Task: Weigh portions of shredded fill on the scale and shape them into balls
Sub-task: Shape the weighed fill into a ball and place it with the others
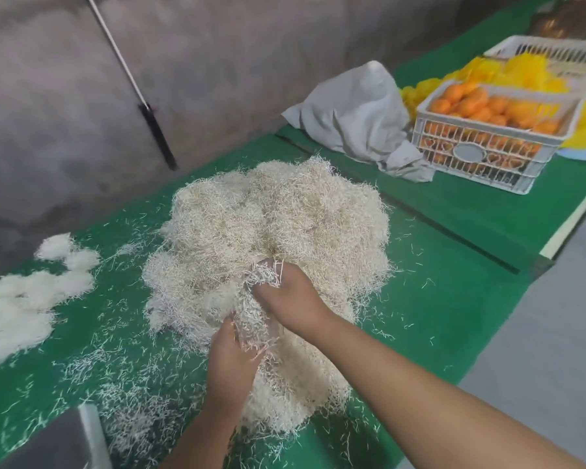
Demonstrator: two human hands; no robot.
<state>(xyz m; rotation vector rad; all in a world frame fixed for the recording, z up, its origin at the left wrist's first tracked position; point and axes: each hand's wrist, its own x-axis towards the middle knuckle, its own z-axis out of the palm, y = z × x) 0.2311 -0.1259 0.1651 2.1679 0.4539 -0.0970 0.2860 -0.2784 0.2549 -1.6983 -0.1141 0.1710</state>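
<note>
Two hands in the shredded fill (274,231), heaped mid-desk ahead of me. Right hand (290,296) fingers curl on a tuft at the near edge; left hand (230,363) grips strands just below. Scale (48,441) lies near-left — left hand closer — so the portion should travel that way.
</note>
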